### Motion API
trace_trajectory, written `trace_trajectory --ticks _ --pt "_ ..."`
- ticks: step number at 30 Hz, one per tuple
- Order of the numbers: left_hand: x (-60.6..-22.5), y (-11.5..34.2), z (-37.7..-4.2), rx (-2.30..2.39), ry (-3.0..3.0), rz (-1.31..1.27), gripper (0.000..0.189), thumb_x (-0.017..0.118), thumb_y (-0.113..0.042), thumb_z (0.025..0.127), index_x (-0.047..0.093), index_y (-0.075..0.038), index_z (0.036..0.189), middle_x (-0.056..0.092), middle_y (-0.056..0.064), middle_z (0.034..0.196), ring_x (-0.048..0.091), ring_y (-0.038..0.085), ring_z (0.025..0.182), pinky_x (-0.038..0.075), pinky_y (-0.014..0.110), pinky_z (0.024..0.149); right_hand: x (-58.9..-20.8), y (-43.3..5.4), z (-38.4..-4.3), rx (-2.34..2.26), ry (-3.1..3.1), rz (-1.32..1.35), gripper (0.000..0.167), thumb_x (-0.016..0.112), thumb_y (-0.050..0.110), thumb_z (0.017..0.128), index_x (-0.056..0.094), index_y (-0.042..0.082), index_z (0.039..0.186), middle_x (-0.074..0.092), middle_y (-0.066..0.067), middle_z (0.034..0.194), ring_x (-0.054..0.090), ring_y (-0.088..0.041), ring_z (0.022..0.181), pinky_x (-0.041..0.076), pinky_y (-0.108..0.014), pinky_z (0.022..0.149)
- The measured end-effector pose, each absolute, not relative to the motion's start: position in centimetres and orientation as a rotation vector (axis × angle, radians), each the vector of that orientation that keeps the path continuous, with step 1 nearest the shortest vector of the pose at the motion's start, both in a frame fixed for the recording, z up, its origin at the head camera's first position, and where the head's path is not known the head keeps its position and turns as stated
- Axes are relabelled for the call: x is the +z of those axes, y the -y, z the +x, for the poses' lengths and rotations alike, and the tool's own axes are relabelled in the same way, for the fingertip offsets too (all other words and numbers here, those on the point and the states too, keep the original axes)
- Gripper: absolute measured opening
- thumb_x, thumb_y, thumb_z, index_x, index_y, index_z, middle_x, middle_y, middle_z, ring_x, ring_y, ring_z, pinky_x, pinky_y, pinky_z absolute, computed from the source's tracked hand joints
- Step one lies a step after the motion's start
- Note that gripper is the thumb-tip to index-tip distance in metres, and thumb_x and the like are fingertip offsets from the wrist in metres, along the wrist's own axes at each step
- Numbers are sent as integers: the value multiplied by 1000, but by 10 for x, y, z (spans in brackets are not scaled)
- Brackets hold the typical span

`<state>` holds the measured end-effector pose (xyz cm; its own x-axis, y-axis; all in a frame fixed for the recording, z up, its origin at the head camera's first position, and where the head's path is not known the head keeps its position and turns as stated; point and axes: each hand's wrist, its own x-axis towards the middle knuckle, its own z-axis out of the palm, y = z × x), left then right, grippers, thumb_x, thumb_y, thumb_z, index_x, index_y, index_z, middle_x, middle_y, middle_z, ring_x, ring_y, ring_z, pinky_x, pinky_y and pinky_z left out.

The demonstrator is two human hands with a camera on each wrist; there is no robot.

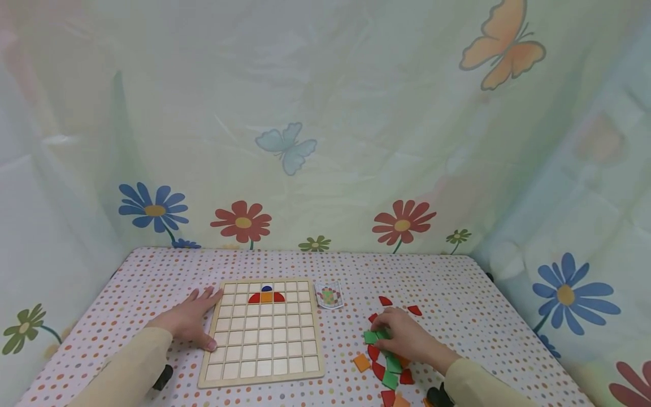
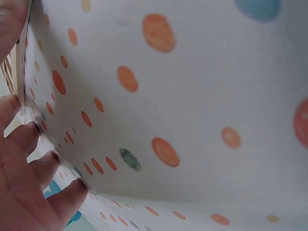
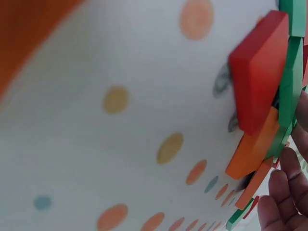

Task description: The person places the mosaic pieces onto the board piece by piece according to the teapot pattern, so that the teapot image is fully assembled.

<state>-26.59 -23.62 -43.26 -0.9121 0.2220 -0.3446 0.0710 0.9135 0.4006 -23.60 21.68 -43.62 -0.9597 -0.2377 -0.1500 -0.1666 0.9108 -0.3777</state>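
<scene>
My left hand [image 1: 190, 319] lies with fingers spread at the left edge of a wooden grid board [image 1: 264, 377]. Its thumb and fingertips touch the frame. Near the board's top sit an orange square tile [image 1: 267, 297], a red quarter-round tile [image 1: 254, 298] on its left, another red tile [image 1: 279, 297] on its right and a blue half-round tile [image 1: 267, 289] above. My right hand [image 1: 407, 336] reaches into a loose pile of tiles. Its thumb and bent fingers are around a green tile [image 1: 382, 334]; whether they pinch it cannot be seen. Another green tile [image 1: 370, 337] lies beside the fingertips.
A small printed card [image 1: 330, 295] with a coloured pattern lies right of the board. Loose around the pile are an orange tile [image 1: 361, 362], a red tile [image 1: 414, 310] and several others. The dotted tablecloth [image 1: 168, 271] meets a flowered curtain [image 1: 346, 169] at the back.
</scene>
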Motion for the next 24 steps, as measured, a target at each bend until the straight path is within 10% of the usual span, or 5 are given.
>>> trace_trajectory --ticks 24 --pt "-437 237 -268 538 -2687 190 127 96 -37 62 25 -5 162 11 28 168 3 56 153 15 78 117 -420 -179 -243 -707 -2862 -415 16 80 7 84 75 11 98 67 2 93 57 -16 85 53 -32 75"
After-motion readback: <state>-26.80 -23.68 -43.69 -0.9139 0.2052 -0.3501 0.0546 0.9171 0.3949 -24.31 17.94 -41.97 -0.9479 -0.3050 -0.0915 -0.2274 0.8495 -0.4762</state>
